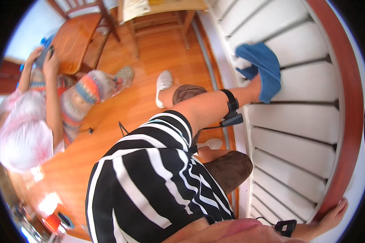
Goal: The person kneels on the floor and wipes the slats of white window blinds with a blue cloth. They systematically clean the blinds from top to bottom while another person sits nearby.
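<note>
My left hand [255, 86] is gripping a blue cloth [269, 71] against the dark balusters [304, 63] of a railing. The cloth drapes over most of that hand and hides the fingers; one fold hangs around the bars. A black strap with a small device [232, 119] circles my left forearm. At the lower right, my right hand [333, 215] is closed on the reddish-brown wooden handrail [349, 121], its far fingers out of sight. Near the right wrist sits a small black device [286, 227] with a thin cable.
At left a seated person [26, 133] holds a dark object [44, 57] beside a wooden chair [74, 36]. A wooden table [170, 7] stands at the top. A grey pipe or strip [205, 57] runs along the floor by the railing. A black cable [123, 127] shows near my sleeve.
</note>
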Demonstrator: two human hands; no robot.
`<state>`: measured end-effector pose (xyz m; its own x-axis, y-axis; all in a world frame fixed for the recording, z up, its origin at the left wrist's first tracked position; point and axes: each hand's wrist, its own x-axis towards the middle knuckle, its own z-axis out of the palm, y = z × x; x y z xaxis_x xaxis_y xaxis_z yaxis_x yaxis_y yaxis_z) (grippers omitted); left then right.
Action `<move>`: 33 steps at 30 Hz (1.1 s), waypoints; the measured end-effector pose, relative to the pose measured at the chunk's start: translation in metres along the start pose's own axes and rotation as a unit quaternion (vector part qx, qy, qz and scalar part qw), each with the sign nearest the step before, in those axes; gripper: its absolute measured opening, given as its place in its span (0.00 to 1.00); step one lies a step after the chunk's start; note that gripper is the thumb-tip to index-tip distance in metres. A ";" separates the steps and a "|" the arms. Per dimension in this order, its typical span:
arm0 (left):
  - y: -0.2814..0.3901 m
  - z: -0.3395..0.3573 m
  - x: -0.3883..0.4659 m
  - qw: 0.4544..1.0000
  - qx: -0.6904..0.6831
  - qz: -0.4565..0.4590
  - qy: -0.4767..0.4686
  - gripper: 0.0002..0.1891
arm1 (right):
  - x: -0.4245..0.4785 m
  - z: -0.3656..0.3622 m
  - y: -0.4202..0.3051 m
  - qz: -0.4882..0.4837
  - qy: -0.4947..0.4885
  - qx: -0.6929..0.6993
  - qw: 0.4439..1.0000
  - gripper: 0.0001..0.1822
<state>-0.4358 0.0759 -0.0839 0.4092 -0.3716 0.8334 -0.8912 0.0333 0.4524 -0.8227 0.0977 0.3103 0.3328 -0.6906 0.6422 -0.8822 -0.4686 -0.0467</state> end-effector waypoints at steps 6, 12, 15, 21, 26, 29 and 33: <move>-0.028 -0.043 -0.057 0.791 -0.462 -0.324 -0.237 0.11 | -0.010 0.023 -0.059 -0.015 0.096 -0.004 0.995 0.19; -0.032 -0.073 -0.083 0.601 -0.615 -0.470 -0.198 0.18 | -0.010 0.022 -0.056 0.006 0.097 0.050 0.994 0.17; -0.032 -0.093 -0.076 0.513 -0.665 -0.533 -0.099 0.20 | -0.008 0.026 -0.051 0.020 0.093 0.078 0.992 0.16; -0.045 -0.136 -0.068 0.479 -0.687 -0.542 -0.072 0.22 | -0.008 0.029 -0.056 0.022 0.097 0.075 0.992 0.15; -0.046 -0.178 -0.071 0.504 -0.641 -0.567 -0.114 0.24 | -0.010 0.035 -0.066 0.022 0.105 0.089 0.990 0.15; -0.052 -0.189 -0.076 0.488 -0.668 -0.549 -0.124 0.24 | -0.011 0.037 -0.069 0.020 0.105 0.096 0.990 0.15; -0.052 -0.201 -0.070 0.452 -0.670 -0.579 -0.109 0.25 | -0.012 0.036 -0.062 0.023 0.099 0.107 0.989 0.15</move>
<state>-0.3786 0.2861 -0.1017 0.2907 -0.9372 -0.1929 0.8736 0.1778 0.4530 -0.7597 0.1154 0.2786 0.2037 -0.6030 0.7713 -0.7976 -0.5591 -0.2264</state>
